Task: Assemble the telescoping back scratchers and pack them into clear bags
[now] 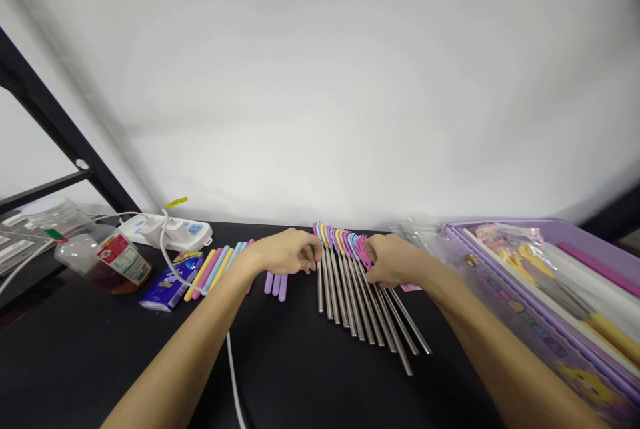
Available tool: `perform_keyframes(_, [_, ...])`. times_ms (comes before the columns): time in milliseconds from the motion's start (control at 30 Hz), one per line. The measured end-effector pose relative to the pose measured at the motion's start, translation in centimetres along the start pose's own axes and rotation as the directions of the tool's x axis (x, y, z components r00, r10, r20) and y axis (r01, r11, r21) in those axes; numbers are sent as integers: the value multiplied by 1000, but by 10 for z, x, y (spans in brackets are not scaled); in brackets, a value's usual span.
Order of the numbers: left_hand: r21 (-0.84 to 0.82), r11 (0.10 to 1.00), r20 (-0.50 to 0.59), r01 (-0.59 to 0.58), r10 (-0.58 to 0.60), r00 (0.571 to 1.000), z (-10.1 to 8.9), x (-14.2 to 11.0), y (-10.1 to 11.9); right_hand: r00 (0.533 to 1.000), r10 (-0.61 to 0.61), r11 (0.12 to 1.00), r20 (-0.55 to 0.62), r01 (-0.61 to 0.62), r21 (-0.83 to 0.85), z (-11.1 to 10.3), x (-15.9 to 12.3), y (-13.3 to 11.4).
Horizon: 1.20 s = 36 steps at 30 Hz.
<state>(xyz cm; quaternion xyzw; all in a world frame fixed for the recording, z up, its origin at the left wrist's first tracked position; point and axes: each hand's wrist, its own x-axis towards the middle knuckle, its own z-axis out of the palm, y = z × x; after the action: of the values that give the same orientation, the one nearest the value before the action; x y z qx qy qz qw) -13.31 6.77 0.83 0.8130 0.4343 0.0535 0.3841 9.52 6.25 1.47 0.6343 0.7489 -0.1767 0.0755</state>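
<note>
Several steel rods lie fanned out on the black table, each topped by a small pink, purple, blue or yellow plastic head. My left hand reaches the left end of the row, its fingertips at the first heads. My right hand sits over the right part of the row, its fingers against a pink head. Neither hand shows clearly whether it grips anything. Pastel yellow, pink and blue sticks lie left of my left hand, with short purple sticks just below it.
A white power strip and its white cable are at the back left, near a blue packet and a clear jar with a red label. A purple tray of packaged items fills the right side.
</note>
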Motion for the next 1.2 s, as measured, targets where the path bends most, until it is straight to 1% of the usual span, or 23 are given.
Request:
perform_keyframes(33, [53, 998, -28, 31, -29, 999, -2, -1, 1, 1000, -4, 1000, -10, 4, 5, -1, -1, 1])
perform_keyframes(100, [218, 965, -144, 143, -113, 983, -5, -4, 1, 998, -24, 1000, -50, 25, 3, -4, -1, 4])
perform_keyframes(167, [351, 891, -287, 289, -192, 939, -9, -8, 0, 993, -48, 999, -110, 49, 4, -7, -1, 6])
perform_keyframes(200, [381, 856, -339, 349, -222, 914, -10, -10, 0, 989, -53, 998, -136, 56, 15, -7, 0, 7])
perform_keyframes(267, [393, 817, -378, 422, -275, 884, -11, -13, -1, 984, -54, 996, -172, 65, 56, -7, 3, 6])
perform_keyframes(333, [405, 785, -385, 469, -320, 866, -12, -15, 0, 980, -54, 992, -193, 75, 103, -5, 6, 4])
perform_keyframes(400, [417, 762, -377, 495, -351, 857, -11, -16, 1, 979, -63, 989, -196, 87, 118, -3, 8, 2])
perform_keyframes(467, [426, 748, -363, 509, -374, 853, -10, -16, 2, 981, -59, 995, -187, 72, 66, -3, 9, 1])
perform_keyframes(567, [430, 741, -337, 515, -398, 853, -10, -16, 2, 986, -33, 998, -163, 23, -63, -5, 6, 4])
perform_keyframes(667, [430, 741, -316, 516, -411, 855, -10, -15, 1, 993, -27, 995, -113, 15, -102, -7, 0, 8])
perform_keyframes(733, [431, 740, -307, 516, -417, 855, -10, -14, 0, 998, -20, 997, -52, 16, -78, -6, -4, 8])
perform_keyframes(867, [434, 736, -302, 520, -424, 853, -12, -13, -3, 996, 37, 999, 79, -38, 8, -3, -5, 4])
perform_keyframes(1000, [443, 727, -315, 525, -422, 850, -17, -15, -6, 995, 47, 998, 88, -50, 28, -2, -1, 3])
perform_keyframes(1100, [452, 685, -352, 571, -451, 820, -19, -19, -3, 996, 47, 998, 81, -51, 48, -1, 1, 7])
perform_keyframes(1200, [459, 643, -362, 614, -495, 790, -18, -23, 4, 996, 31, 997, 86, -37, 68, 1, 3, 12])
